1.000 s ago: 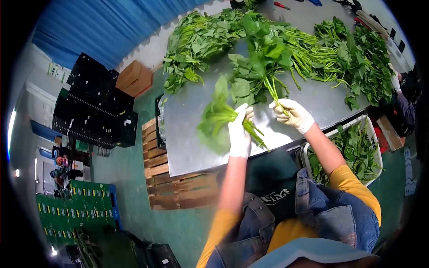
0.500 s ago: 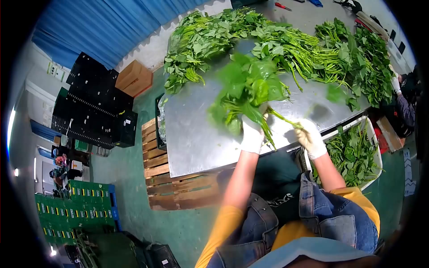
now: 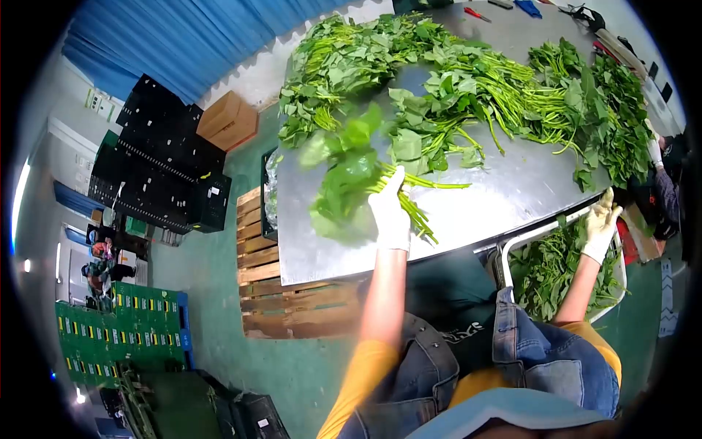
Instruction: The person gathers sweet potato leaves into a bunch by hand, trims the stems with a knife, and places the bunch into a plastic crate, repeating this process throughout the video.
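Observation:
My left hand (image 3: 391,214), in a white glove, is closed around a bunch of leafy greens (image 3: 349,179) above the near part of the metal table (image 3: 322,256). Cut stems stick out to the right of the fist, and the leaves on the left are blurred. Out to the right, my gloved right hand (image 3: 601,225) is over the far rim of a white crate (image 3: 506,256), its fingers apart and nothing visible in them. Loose greens (image 3: 559,267) fill much of that crate. A long heap of greens (image 3: 504,88) lies along the table's far side.
Red-handled scissors (image 3: 477,14) lie at the table's back. Another person's gloved hand (image 3: 654,146) is at the right edge. A wooden pallet (image 3: 270,307) sits on the floor at left, with black crates (image 3: 157,161) and a cardboard box (image 3: 227,121) beyond.
My left hand has moved slightly left with the bunch. My right hand has left the stems beside it and swung right, over the crate.

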A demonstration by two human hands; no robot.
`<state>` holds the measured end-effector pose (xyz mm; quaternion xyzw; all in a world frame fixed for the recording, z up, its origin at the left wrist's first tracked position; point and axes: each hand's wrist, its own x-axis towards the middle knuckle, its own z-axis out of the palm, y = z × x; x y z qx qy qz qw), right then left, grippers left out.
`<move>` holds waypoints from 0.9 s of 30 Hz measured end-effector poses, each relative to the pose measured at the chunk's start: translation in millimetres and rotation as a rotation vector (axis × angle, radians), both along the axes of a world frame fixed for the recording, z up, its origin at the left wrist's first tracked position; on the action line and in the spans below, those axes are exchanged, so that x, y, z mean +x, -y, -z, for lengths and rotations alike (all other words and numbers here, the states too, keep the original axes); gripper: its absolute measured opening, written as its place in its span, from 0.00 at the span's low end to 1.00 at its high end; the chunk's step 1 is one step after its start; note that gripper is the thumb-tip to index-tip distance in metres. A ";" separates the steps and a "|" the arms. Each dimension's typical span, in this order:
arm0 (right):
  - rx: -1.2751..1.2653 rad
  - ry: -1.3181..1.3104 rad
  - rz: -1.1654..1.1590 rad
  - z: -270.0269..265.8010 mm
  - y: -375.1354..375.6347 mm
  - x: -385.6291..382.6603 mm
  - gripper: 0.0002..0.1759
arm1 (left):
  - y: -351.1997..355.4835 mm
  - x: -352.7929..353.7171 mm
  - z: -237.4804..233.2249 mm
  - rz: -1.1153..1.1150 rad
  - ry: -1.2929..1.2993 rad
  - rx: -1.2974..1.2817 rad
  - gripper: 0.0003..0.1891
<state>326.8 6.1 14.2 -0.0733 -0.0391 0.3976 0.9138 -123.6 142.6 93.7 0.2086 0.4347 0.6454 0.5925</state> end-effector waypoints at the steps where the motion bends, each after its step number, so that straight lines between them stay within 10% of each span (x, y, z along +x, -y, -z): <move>1: 0.005 -0.062 -0.112 -11.2 1.0 -17.4 0.35 | 6.8 -0.7 -11.8 0.056 -0.002 -0.046 0.06; 4: -0.174 0.368 -0.486 -42.9 -31.4 -96.4 0.37 | 15.0 20.8 2.6 0.240 -0.136 0.086 0.09; 6: -0.587 1.163 -0.614 -58.9 -51.8 -155.4 0.22 | 11.1 33.4 36.3 0.306 -0.145 0.059 0.08; 8: -0.552 1.291 -1.007 -93.8 -56.1 -203.2 0.12 | 21.2 43.0 27.8 0.409 -0.138 0.006 0.07; 11: -0.475 1.739 -0.849 -103.1 -66.8 -235.9 0.09 | 29.5 46.2 17.4 0.451 -0.085 -0.017 0.06; 16: -0.493 1.262 -0.910 -85.2 -52.3 -246.1 0.10 | 37.7 51.4 8.1 0.422 0.019 -0.023 0.05; 24: -0.614 1.117 -0.111 -50.0 -7.1 -209.6 0.06 | 52.4 76.5 14.7 0.369 -0.108 -0.024 0.06; 27: -0.524 0.435 0.050 -15.5 -16.9 -118.2 0.18 | 35.4 60.1 14.4 0.192 0.019 0.055 0.05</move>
